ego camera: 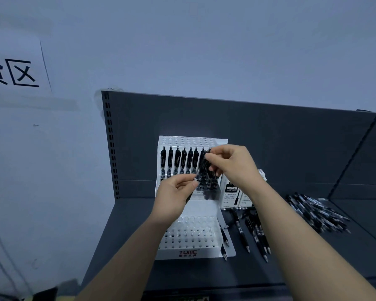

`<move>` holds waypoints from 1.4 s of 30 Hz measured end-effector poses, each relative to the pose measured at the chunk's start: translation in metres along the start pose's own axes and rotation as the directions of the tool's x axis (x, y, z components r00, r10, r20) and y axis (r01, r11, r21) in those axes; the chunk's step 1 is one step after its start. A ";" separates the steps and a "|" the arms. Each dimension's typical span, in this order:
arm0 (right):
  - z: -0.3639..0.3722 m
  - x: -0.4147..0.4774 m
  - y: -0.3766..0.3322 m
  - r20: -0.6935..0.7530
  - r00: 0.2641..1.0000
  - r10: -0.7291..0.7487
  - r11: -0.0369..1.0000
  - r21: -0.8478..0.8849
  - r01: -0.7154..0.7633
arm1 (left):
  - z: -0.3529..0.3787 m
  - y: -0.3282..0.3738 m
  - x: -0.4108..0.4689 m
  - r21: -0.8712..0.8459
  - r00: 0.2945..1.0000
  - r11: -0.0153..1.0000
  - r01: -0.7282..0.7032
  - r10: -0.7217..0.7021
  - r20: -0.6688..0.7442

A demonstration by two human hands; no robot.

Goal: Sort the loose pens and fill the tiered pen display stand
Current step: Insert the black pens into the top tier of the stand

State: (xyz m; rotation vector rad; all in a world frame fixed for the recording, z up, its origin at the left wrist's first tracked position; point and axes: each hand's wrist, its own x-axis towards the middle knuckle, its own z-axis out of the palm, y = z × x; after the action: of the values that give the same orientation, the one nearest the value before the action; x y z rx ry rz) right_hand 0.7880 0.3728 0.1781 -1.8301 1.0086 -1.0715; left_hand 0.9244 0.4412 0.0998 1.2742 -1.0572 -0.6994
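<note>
SHELF RESTOCK: A person fills a white tiered display stand [189,254], working at the right end of a row of black pens [183,159] that stand upright in an upper tier. The holes of the lower tiers look unfilled.

The left hand [172,196] has its grip clamped round the lower ends of a small bunch of pens [211,183], held just in front of the stand. The right hand [232,164] pinches the upper end of one pen from that bunch, beside the last standing pen.

The pens look light, stiff and smooth-barrelled, apt to slip or roll. A pinch near the clip end likely serves best for steering a tip into its hole.

Just right of the stand are two pen boxes [231,192], with several loose pens [251,231] lying in front of them. A larger heap [317,211] lies further right.

At far left a paper sign [15,70] hangs on the pale wall [204,40]. A slotted upright [111,144] edges the dark grey shelf [226,274], which has a matching back panel [269,137].
</note>
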 end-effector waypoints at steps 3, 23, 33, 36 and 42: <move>-0.001 0.010 -0.003 -0.065 0.998 0.005 1.000 0.031 -0.003 | -0.004 -0.001 0.005 0.127 0.997 0.989 -0.070 0.074 -0.026; 0.028 0.032 0.007 -0.014 0.993 -0.115 0.643 -0.763 0.064 | -0.031 -0.033 0.021 0.881 0.985 0.462 -0.101 0.168 0.025; 0.016 0.028 0.027 -0.054 0.978 -0.202 0.716 -0.689 0.110 | -0.025 -0.029 0.019 0.897 0.986 0.434 -0.085 0.166 0.013; 0.020 0.032 0.026 -0.010 0.977 -0.215 0.708 -0.690 0.149 | -0.023 -0.028 0.018 0.903 0.987 0.423 -0.070 0.162 0.001; 0.010 0.043 0.026 0.015 0.976 -0.217 0.714 -0.679 0.169 | -0.015 -0.025 0.019 0.916 0.986 0.400 -0.043 0.167 -0.027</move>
State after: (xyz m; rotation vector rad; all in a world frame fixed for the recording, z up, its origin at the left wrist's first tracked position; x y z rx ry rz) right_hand 0.8050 0.3269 0.1648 -2.5534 1.4014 -0.9475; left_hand 0.9487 0.4259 0.0808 2.1370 -1.4855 0.1812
